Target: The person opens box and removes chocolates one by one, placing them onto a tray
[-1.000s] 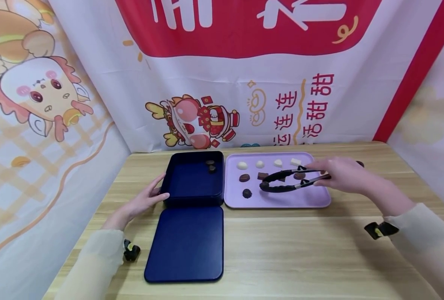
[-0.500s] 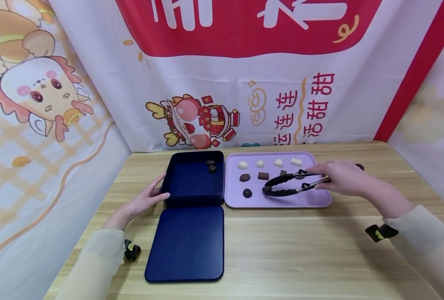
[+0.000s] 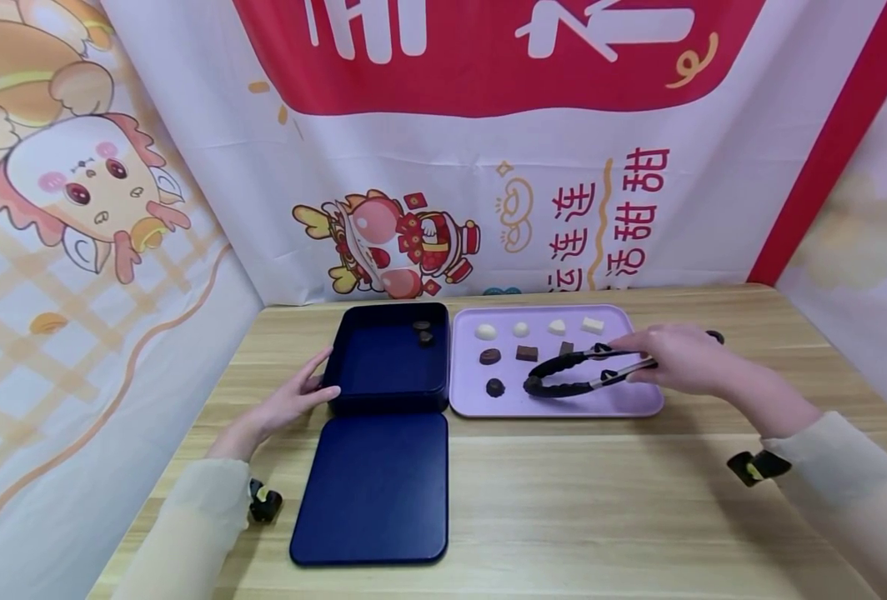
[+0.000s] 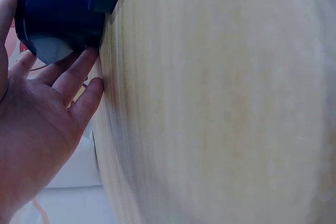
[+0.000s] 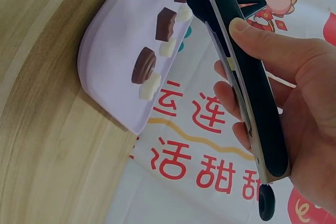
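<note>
My right hand [image 3: 676, 357] grips black-and-silver tongs [image 5: 252, 87] by the handles. In the head view the tong tips meet low over the lilac tray [image 3: 631, 404]. A small dark chocolate seems to be at the tips, but the black tips make it hard to tell. Left of them lies a round dark chocolate [image 3: 495, 387]. Behind are brown chocolates [image 3: 527, 353] and a row of white chocolates [image 3: 521, 329]. My left hand [image 3: 291, 400] rests against the left side of a navy box [image 3: 391, 404], thumb at its front corner, fingers fairly straight. Two dark chocolates [image 3: 424, 337] lie inside the box.
A navy lid [image 3: 372, 492] lies flat on the wooden table [image 3: 563, 508], directly in front of the box. The tray stands close against the box's right side. A printed cloth [image 3: 263, 167] hangs behind the table, with more cloth at both sides.
The tongs have shifted slightly right and towards me, uncovering the brown square chocolate they partly hid. My left hand, the box and the lid have stayed in place.
</note>
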### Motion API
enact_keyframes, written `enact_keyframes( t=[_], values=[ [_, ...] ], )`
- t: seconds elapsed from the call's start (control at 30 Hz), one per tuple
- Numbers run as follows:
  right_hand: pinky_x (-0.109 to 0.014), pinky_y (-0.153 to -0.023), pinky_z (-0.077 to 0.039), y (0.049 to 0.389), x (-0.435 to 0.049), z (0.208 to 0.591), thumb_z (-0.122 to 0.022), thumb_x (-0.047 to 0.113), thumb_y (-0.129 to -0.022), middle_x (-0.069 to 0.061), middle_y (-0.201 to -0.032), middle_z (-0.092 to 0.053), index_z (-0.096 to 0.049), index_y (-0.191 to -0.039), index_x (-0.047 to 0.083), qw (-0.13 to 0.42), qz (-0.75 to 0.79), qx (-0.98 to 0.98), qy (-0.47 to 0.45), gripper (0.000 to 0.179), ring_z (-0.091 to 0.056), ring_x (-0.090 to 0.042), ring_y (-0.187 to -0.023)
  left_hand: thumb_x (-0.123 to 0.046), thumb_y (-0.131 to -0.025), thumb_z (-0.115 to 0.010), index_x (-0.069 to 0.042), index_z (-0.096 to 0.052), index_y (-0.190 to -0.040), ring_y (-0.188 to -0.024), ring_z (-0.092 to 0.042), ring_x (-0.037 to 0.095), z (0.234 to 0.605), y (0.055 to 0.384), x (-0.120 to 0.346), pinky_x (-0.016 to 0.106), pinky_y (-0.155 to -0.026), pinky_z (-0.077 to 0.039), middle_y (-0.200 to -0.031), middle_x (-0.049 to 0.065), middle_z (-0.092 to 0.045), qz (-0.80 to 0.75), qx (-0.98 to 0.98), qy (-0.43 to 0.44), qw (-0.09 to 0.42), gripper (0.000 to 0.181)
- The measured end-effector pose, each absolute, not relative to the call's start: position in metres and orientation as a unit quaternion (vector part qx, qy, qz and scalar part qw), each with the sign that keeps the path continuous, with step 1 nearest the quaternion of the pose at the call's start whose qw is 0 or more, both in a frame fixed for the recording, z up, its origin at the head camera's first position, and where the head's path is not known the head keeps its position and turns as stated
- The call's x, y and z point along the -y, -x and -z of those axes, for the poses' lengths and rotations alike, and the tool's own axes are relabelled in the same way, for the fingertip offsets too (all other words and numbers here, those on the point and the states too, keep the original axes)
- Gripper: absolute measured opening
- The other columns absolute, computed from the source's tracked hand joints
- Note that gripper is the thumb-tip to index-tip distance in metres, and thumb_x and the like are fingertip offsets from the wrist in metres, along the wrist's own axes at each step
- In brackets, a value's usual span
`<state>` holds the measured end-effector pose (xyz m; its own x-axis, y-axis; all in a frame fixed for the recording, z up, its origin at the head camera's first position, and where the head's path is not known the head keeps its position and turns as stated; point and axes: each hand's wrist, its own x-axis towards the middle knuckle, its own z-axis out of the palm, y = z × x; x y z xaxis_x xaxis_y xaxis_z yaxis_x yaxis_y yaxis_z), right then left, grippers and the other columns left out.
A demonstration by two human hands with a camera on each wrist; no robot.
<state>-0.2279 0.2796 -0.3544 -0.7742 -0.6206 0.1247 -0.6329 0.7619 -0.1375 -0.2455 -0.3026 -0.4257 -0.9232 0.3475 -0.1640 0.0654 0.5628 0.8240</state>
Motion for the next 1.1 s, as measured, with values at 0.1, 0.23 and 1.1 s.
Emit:
enact_keyframes(
  t=[0.1, 0.23, 1.1],
  values=[
    [-0.040, -0.064, -0.049, 0.227, -0.280, 0.354, -0.085, 0.017, -0.075, -0.001, -0.096, -0.071, -0.071, -0.118, 0.007, 0.030, -0.088, 0.940, -0.330, 0.046, -0.062, -0.015, -0.079, -0.034, -0.099, -0.057, -0.026, -0.004, -0.158, -0.140, -0.014, 0.050, 0.425, 0.245, 0.302, 0.065, -0.107, -0.018, -0.152, 0.038, -0.012, -0.450, -0.871, -0.120, 0.155, 0.079],
    [-0.040, -0.064, -0.051, 0.227, -0.278, 0.349, -0.084, 0.017, -0.076, -0.006, -0.102, -0.071, -0.069, -0.121, 0.005, 0.016, -0.100, 0.940, -0.327, 0.048, -0.064, -0.017, -0.082, -0.034, -0.100, -0.056, -0.025, -0.004, -0.158, -0.140, -0.014, 0.050, 0.425, 0.245, 0.302, 0.065, -0.107, -0.018, -0.152, 0.037, -0.012, -0.447, -0.873, -0.120, 0.155, 0.079],
    [-0.037, -0.064, -0.049, 0.287, -0.172, 0.284, -0.076, 0.024, -0.086, -0.009, -0.108, -0.069, -0.058, -0.136, 0.012, 0.039, -0.060, 0.942, -0.328, 0.055, -0.062, -0.021, -0.082, -0.031, -0.100, -0.057, -0.019, -0.005, -0.158, -0.140, -0.016, 0.050, 0.424, 0.245, 0.300, 0.063, -0.107, -0.021, -0.151, 0.037, -0.014, -0.451, -0.871, -0.126, 0.147, 0.079]
  ],
)
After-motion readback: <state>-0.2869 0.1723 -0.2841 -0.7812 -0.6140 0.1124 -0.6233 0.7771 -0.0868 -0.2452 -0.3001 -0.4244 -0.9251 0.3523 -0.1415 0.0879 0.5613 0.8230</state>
